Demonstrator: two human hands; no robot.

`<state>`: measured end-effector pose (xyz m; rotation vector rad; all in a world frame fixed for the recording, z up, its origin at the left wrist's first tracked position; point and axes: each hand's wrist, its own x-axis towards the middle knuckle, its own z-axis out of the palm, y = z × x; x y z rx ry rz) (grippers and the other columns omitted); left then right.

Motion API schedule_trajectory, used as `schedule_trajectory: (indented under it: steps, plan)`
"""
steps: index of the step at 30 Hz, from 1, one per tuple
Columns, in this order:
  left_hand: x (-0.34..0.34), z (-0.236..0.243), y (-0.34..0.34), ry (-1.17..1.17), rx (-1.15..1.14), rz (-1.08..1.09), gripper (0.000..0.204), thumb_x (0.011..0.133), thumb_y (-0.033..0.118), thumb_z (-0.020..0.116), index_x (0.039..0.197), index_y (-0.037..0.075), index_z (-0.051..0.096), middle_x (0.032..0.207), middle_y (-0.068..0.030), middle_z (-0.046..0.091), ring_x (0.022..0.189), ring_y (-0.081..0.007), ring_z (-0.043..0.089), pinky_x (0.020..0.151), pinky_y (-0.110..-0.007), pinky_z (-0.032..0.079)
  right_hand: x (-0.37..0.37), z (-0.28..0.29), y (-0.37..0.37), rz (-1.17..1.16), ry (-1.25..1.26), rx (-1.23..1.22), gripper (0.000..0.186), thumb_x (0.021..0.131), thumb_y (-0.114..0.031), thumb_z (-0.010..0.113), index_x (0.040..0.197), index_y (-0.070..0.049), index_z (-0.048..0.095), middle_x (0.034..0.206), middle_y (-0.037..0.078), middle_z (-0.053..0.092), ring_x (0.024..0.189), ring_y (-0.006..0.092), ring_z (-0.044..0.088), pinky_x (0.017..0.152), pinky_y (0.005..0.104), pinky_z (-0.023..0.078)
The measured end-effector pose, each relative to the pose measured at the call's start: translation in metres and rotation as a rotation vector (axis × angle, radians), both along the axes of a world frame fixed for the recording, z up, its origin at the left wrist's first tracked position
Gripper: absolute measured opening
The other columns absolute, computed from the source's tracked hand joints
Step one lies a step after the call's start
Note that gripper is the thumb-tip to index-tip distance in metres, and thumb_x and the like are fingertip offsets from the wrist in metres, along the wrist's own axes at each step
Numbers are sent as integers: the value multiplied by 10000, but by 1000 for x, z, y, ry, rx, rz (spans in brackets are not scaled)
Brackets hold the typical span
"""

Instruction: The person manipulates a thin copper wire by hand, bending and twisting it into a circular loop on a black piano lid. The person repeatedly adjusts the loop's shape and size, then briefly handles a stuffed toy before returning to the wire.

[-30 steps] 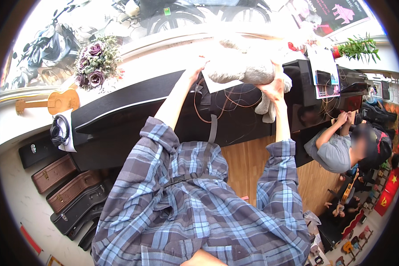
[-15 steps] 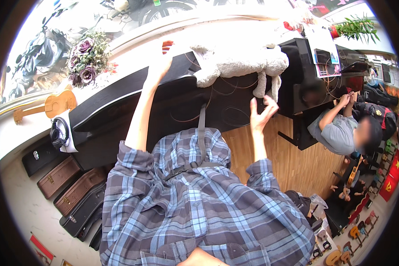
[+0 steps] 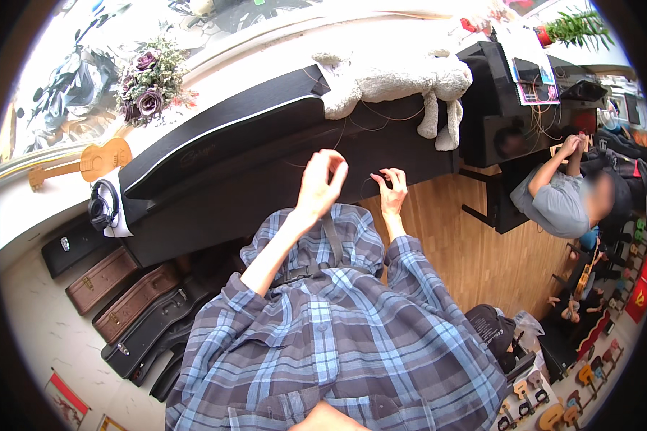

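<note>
My left hand (image 3: 321, 183) is over the dark piano (image 3: 251, 187), its fingers curled near a thin wire; what they hold is hidden. To its right, my right hand (image 3: 392, 188) has bent fingers on a thin dark wire (image 3: 366, 185) that hangs in a loop. Above both hands, a pale grey plush animal (image 3: 388, 82) lies along the piano top, two limbs hanging over the front. More thin cables (image 3: 381, 115) loop below it.
A co-worker (image 3: 561, 205) sits at right by a black keyboard. A wooden ukulele (image 3: 104, 159), headphones (image 3: 104, 205) and purple flowers (image 3: 151, 100) are on the sill. Instrument cases (image 3: 133, 316) stand at lower left, a black bag (image 3: 492, 334) at lower right.
Both hands have left the plush animal, which now lies on the piano top. My left hand has moved down and right; my right hand has moved down and left to the wire.
</note>
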<state>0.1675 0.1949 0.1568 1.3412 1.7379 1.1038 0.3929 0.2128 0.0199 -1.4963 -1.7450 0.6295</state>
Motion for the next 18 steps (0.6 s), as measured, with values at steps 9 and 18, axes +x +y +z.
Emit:
schedule_trajectory:
  steps: [9, 18]
  plan:
    - [77, -131, -33, 633, -200, -456, 405, 935, 308, 740, 1194, 56, 558, 801, -136, 716, 688, -307, 731, 601, -427, 577, 7, 5, 7, 175, -149, 35, 153, 847, -49, 822, 875, -19, 675, 946, 109, 627, 799, 279, 632, 650, 400, 521]
    - [61, -114, -41, 250, -121, -251, 176, 966, 222, 697, 977, 59, 630, 840, -102, 728, 681, -286, 719, 640, -417, 562, -3, 33, 8, -19, 92, -197, 137, 934, -84, 773, 1034, -25, 701, 996, 94, 649, 813, 213, 639, 718, 340, 523]
